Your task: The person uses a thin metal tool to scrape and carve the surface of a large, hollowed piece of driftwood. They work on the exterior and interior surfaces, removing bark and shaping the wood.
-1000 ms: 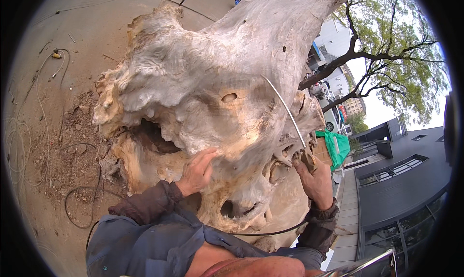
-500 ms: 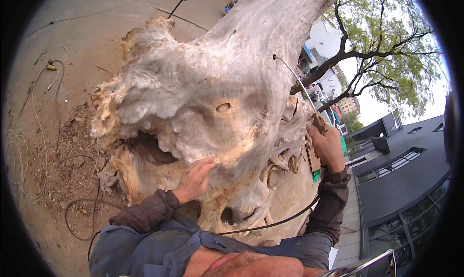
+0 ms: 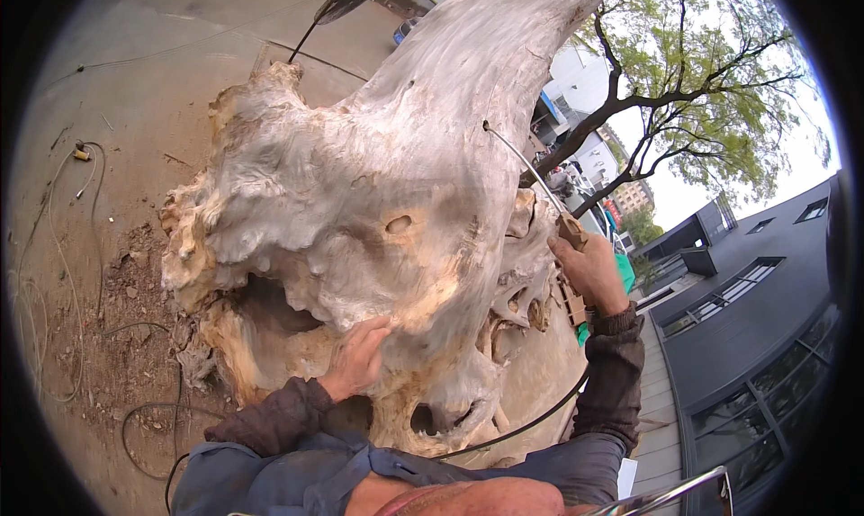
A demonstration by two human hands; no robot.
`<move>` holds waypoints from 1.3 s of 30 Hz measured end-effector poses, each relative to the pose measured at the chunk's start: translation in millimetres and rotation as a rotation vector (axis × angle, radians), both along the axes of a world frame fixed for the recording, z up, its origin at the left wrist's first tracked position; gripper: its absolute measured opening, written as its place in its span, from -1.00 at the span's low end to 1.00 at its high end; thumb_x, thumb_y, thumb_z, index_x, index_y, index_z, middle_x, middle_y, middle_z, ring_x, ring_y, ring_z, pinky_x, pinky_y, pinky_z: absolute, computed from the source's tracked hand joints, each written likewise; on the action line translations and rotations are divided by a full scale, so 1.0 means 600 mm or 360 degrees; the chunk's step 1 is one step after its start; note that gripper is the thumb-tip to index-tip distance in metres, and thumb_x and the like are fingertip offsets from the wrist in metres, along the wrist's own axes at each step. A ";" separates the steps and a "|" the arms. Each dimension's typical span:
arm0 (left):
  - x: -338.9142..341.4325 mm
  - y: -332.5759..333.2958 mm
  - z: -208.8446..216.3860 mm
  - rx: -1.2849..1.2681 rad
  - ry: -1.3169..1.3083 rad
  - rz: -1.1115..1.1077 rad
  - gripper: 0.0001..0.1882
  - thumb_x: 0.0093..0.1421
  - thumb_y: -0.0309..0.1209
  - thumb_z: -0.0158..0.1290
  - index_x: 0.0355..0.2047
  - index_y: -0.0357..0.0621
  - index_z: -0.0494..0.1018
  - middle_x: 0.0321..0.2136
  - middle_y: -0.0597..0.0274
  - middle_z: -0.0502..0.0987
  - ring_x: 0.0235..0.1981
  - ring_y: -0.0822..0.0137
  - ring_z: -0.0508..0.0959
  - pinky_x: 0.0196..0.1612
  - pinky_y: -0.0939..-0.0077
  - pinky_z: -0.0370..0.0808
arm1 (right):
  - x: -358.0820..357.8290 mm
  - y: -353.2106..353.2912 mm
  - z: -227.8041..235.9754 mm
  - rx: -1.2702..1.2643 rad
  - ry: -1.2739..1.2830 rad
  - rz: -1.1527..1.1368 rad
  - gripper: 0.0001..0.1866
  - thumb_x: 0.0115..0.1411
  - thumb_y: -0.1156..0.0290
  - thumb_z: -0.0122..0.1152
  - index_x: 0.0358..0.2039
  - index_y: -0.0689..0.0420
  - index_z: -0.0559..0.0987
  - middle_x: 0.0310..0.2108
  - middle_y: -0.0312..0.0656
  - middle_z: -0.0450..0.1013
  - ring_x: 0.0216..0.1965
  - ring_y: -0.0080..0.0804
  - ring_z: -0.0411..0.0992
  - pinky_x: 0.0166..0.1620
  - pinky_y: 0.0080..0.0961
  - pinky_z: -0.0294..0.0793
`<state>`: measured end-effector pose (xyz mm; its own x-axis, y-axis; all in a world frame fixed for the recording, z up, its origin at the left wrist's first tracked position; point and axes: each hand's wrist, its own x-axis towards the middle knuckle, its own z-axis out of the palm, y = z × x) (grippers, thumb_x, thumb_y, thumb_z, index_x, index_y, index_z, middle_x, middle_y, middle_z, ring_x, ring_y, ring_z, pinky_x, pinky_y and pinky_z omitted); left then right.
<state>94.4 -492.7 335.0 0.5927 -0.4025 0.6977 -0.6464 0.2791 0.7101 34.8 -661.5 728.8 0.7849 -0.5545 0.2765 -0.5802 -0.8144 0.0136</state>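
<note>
A huge pale, weathered tree trunk with a gnarled root base (image 3: 360, 192) fills the middle of the view. My left hand (image 3: 358, 358) lies on its near surface, fingers stretched out, beside a large dark hollow (image 3: 270, 305). My right hand (image 3: 594, 269) is wrapped round the brown wooden handle (image 3: 571, 231) of a tool with a long thin metal rod (image 3: 531, 171). The far end of that rod meets a small dark hole (image 3: 486, 125) in the trunk; how deep it goes, if at all, I cannot tell.
A black cable (image 3: 531, 423) runs past the root base on the near right. Thin cords (image 3: 76, 273) and a yellow connector (image 3: 82, 154) lie on the ground at left, near wood debris (image 3: 139, 291). A leafy tree (image 3: 693, 93) and a dark grey building (image 3: 765, 309) stand at right.
The whole view has shifted, so the trunk and the background sit further left. Both hands keep about the same places on the wood and the handle, and the rod's end stays at the hole.
</note>
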 end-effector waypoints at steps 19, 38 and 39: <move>-0.008 0.009 0.015 0.0042 0.0036 -0.0080 -0.57 0.00 -0.75 0.00 -0.07 -0.29 0.46 0.09 0.01 0.48 0.12 -0.06 0.46 0.12 0.17 0.46 | 0.089 0.027 0.109 -0.0236 0.0468 -0.0142 -0.37 0.11 -0.01 0.30 -0.59 0.47 0.52 -0.72 -0.10 0.41 -0.69 -0.33 0.42 -0.53 -0.31 0.39; -0.005 -0.004 -0.001 -0.0031 0.0054 -0.0041 -0.61 0.00 -0.72 -0.01 -0.10 -0.27 0.47 0.08 0.05 0.48 0.07 -0.04 0.47 0.05 0.18 0.50 | 0.210 0.059 0.176 0.0190 0.0657 -0.0396 -0.64 0.15 0.27 0.36 -0.66 0.19 0.49 -0.78 -0.28 0.35 -0.82 -0.49 0.29 -0.74 -0.49 0.25; -0.004 -0.001 -0.001 -0.0036 0.0070 -0.0058 -0.61 0.01 -0.72 -0.01 -0.10 -0.27 0.47 0.08 0.05 0.48 0.07 -0.04 0.48 0.05 0.19 0.50 | 0.209 0.053 0.167 0.0181 0.0614 -0.0387 -0.65 0.15 0.28 0.36 -0.65 0.19 0.49 -0.77 -0.28 0.36 -0.81 -0.50 0.29 -0.74 -0.50 0.26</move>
